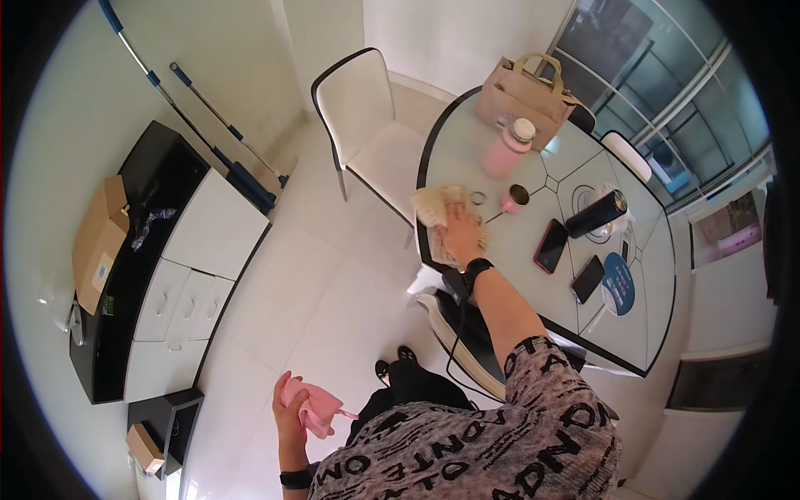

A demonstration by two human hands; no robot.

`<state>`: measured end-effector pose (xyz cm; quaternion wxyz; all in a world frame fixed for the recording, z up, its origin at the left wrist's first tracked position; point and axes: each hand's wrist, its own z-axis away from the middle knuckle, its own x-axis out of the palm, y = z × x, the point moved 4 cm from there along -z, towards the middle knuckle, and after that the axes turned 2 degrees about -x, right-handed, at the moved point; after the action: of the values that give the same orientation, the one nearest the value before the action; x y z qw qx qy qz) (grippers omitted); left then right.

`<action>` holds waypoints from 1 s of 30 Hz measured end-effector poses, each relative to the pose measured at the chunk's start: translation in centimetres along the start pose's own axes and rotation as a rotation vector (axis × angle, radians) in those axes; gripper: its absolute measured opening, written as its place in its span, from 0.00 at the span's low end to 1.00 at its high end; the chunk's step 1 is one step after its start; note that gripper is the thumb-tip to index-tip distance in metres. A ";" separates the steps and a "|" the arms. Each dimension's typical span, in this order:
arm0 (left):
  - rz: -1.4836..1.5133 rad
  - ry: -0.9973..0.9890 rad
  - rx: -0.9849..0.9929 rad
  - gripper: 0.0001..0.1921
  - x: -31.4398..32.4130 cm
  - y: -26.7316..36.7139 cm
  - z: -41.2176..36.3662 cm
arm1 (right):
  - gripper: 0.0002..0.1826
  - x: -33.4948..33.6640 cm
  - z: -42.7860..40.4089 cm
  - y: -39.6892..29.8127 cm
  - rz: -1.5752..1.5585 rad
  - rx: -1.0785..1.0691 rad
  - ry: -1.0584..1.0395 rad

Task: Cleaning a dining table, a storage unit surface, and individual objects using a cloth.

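Note:
My right hand (461, 232) presses down on a cream knitted cloth (431, 205), which lies crumpled at the left edge of the tiled-pattern table (569, 300). Off to the lower left, over the floor, my left hand (290, 406) grips a folded pink cloth (320, 409) with a short strap dangling from it. Just beyond my right hand are a small ring (478, 198) and a pink cup (515, 199). A pink bottle with a pale lid (507, 150) stands farther back on the tabletop.
On the table are a brown tote bag (525, 100), a black flask (597, 214), two phones (551, 245) and a blue hand fan (619, 284). A white chair (362, 106) adjoins its left side; another chair (469, 344) stands near me. A cabinet (206, 225) lines the left wall.

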<state>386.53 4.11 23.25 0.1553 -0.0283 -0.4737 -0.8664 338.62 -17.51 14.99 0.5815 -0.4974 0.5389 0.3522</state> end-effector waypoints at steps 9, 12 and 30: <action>-0.040 0.012 -0.145 0.29 2.5 3.8 -6.9 | 0.39 1.6 -1.8 -4.4 0.043 0.015 0.050; -0.085 -0.047 -0.179 0.29 4.9 5.3 -11.4 | 0.38 1.8 -8.0 -3.9 0.032 0.089 0.090; -0.394 -0.330 -0.112 0.21 17.0 16.7 -34.0 | 0.38 1.1 -20.7 -1.5 0.036 0.162 0.164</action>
<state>378.61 -36.65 21.40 -0.0976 -0.0847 -0.4403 -0.8885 334.51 -37.87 15.74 0.5675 -0.4662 0.6201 0.2759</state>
